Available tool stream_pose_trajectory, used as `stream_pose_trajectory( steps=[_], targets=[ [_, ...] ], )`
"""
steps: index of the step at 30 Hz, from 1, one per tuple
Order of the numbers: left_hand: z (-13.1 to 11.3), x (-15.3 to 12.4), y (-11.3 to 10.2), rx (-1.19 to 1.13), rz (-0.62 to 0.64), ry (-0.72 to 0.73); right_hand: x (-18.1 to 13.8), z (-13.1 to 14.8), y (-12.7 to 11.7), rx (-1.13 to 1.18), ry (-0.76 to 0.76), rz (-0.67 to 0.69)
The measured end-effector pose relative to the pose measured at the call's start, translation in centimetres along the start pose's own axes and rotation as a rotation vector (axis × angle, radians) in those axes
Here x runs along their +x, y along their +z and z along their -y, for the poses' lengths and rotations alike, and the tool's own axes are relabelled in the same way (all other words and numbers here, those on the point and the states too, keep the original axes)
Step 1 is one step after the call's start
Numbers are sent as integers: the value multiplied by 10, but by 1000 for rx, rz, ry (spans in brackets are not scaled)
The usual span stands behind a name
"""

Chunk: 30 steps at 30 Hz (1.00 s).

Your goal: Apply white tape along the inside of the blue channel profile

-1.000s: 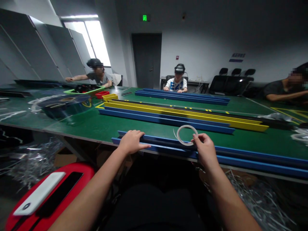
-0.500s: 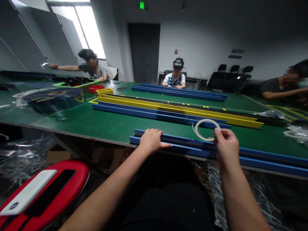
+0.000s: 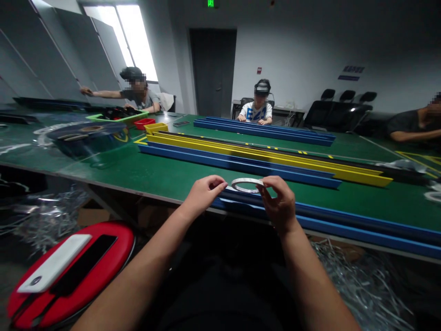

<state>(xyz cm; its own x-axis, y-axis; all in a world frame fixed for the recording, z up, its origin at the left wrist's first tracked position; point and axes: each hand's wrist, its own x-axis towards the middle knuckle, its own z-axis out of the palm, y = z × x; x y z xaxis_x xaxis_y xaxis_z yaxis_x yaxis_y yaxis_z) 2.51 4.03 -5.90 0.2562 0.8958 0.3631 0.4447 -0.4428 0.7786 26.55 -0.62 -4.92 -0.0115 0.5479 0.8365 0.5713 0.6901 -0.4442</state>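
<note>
My right hand (image 3: 279, 200) pinches the near right side of a narrow white tape roll (image 3: 245, 180), which is held nearly flat above the rails. To its left, the thumb and fingertips of my left hand (image 3: 208, 192) are pressed together on the loose end of the tape, a short piece of which runs toward the roll. Beneath both hands a blue rail (image 3: 354, 230) with a black strip along it lies at the table's near edge. Its left end is hidden behind my left hand.
Beyond lie another blue rail (image 3: 203, 158) and a yellow rail (image 3: 220, 147). A large wrapped reel (image 3: 89, 140) sits on the green table (image 3: 165, 179) at left, near small red (image 3: 143, 124) and yellow bins (image 3: 155, 128). A red stool (image 3: 113, 262) carries two devices. Several people sit around.
My left hand has come off the near rail and closed on the tape's end. The right hand has moved left with the roll, now tipped flatter.
</note>
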Motion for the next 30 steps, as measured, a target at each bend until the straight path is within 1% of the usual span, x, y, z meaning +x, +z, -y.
stream_pose_trajectory(
  steps=[3,8,13,16,19,22,25,27,30],
  targets=[
    [3,0,-8,8,-27,-35,2,3,9,7,-25,16],
    [12,4,-21,-8,11,-85,7,4,23,-14,-44,-6],
    [14,6,-36,-40,20,-117,13,7,36,-12,-74,-32],
    [18,5,-43,-66,-4,-146,16,7,45,13,-85,-48],
    [28,5,-50,-107,-23,-155,17,6,52,50,-107,-40],
    [43,6,-58,-139,-45,-175,16,0,57,24,-113,15],
    [61,8,-64,-178,-75,-211,12,-10,59,0,-88,72],
    [73,10,-67,-195,-87,-238,9,-18,57,-13,-65,142],
    [88,9,-67,-203,-86,-291,6,-27,50,-39,-22,284]
  ],
)
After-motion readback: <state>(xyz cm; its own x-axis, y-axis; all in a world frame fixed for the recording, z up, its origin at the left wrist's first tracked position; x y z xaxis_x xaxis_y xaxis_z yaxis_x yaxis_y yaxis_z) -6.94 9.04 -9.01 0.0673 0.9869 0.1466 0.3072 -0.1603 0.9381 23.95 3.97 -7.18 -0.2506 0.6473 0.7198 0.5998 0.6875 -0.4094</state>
